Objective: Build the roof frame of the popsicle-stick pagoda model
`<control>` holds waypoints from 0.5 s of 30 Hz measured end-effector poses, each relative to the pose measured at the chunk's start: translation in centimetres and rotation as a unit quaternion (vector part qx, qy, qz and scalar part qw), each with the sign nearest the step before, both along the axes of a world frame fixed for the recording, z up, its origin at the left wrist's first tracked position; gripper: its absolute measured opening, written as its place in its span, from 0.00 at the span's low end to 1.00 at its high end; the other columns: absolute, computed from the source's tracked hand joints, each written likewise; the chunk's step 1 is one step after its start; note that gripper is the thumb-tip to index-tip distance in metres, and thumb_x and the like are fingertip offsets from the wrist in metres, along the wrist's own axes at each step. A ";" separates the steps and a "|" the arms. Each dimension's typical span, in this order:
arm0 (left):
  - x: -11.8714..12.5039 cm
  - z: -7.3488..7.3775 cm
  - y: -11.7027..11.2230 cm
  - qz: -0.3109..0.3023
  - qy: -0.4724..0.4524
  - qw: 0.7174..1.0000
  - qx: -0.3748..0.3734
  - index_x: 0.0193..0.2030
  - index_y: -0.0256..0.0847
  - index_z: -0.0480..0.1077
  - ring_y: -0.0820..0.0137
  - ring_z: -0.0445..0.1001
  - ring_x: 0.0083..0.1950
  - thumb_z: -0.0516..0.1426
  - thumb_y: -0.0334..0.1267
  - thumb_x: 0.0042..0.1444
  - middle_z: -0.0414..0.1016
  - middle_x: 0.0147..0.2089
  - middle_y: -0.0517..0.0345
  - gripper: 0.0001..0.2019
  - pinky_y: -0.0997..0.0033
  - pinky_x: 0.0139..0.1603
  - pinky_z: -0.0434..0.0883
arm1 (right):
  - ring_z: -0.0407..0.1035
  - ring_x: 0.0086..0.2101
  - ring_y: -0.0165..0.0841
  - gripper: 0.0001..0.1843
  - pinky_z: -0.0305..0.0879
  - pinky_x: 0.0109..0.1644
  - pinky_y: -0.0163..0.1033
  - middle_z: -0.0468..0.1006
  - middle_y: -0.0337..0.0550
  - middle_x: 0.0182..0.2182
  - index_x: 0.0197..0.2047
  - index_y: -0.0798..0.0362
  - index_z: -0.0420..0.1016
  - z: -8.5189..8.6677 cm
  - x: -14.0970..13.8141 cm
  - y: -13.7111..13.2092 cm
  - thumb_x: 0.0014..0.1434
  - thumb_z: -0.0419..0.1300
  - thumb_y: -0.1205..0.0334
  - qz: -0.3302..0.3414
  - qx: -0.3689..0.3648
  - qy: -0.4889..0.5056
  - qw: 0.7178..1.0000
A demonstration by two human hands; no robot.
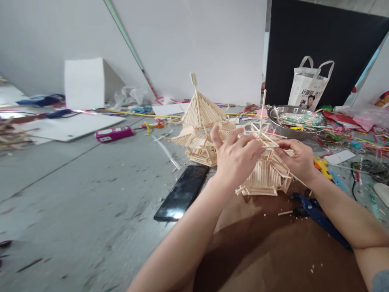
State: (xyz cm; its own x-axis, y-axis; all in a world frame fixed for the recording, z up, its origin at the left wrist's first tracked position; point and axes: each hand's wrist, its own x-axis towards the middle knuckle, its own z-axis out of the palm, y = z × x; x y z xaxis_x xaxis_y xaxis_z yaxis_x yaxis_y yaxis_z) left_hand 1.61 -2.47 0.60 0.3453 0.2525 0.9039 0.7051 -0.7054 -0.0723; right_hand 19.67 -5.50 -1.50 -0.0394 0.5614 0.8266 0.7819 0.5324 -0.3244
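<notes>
We see a model (263,176) built of pale wooden sticks, standing upright to the right of the black phone (184,192). Its lower part has closely laid rows of sticks; above, an open frame (270,142) juts outward, and one tall stick (263,109) rises from it.

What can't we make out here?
Head view:
Left hand: its own back hides the grip.
Front stick model: left side partly behind that hand.
Back stick model: lower right partly behind it too.
White object: cut off by right edge.
Purple item: lettering too small.
</notes>
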 end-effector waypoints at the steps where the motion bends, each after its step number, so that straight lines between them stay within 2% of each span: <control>1: 0.0 0.0 0.0 0.003 0.000 1.000 0.003 0.26 0.48 0.68 0.64 0.71 0.46 0.57 0.40 0.54 0.77 0.31 0.67 0.07 0.45 0.63 0.39 | 0.72 0.29 0.29 0.07 0.69 0.36 0.36 0.79 0.37 0.29 0.33 0.49 0.74 0.0 0.0 0.0 0.54 0.57 0.58 0.000 0.000 -0.001 1.000; 15: -0.1 0.0 0.1 0.005 0.006 1.000 -0.006 0.24 0.48 0.68 0.63 0.71 0.46 0.55 0.40 0.55 0.77 0.32 0.68 0.09 0.43 0.61 0.40 | 0.72 0.28 0.28 0.06 0.69 0.34 0.35 0.79 0.37 0.28 0.33 0.50 0.74 0.1 -0.1 0.1 0.53 0.58 0.58 0.017 0.003 0.010 1.000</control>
